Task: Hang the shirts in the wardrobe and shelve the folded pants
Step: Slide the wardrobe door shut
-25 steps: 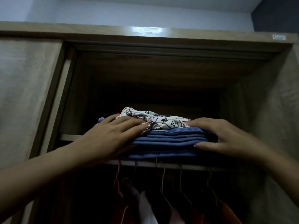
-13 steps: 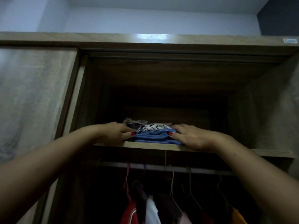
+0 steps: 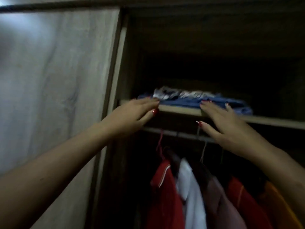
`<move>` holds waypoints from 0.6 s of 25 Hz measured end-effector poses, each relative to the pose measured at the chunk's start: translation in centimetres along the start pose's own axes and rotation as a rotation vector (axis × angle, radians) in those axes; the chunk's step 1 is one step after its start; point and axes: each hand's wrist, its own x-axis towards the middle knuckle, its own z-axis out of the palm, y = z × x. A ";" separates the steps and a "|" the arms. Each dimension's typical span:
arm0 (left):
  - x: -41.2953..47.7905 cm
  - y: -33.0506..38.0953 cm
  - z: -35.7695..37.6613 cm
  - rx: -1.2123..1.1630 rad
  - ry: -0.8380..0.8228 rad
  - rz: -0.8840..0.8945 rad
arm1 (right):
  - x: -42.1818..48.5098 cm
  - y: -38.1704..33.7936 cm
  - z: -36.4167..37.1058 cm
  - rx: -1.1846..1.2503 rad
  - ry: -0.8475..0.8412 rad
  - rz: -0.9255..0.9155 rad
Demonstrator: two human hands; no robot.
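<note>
A stack of folded blue pants (image 3: 194, 102) with a white patterned piece (image 3: 179, 94) on top lies on the wardrobe's upper shelf (image 3: 179, 111). My left hand (image 3: 133, 113) hovers at the shelf's front edge, left of the stack, fingers spread and empty. In front of the shelf edge my right hand (image 3: 224, 124) is open too, its fingertips just at the blue fabric. Below the shelf, shirts hang from the rail (image 3: 178, 133): a red one (image 3: 165, 192), a white one (image 3: 191, 192), a pinkish one (image 3: 221, 204) and more red and orange ones to the right.
The wardrobe's sliding door (image 3: 54, 83) covers the left half. The inside of the upper compartment is dark behind the stack. Hanger hooks (image 3: 159, 142) hang on the rail just under my hands.
Both hands have let go of the stack and drawn back to the shelf edge. The pants now lie on the shelf. My view has dropped and turned, showing more of the hanging shirts.
</note>
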 end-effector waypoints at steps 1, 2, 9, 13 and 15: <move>-2.9 -0.6 0.2 0.004 0.085 0.026 | -1.4 -2.3 1.4 0.093 0.073 -0.103; -6.2 -1.3 0.6 0.003 0.148 0.031 | -2.9 -4.7 3.4 0.195 0.125 -0.187; -28.1 -7.5 6.9 0.103 0.018 -0.309 | -13.8 -22.0 20.5 0.434 -0.156 -0.657; -33.5 -10.2 9.3 0.178 -0.173 -0.331 | -18.8 -27.4 28.2 0.275 -0.404 -0.845; -34.4 -10.9 10.1 0.195 -0.211 -0.320 | -20.3 -28.7 30.8 0.241 -0.456 -0.819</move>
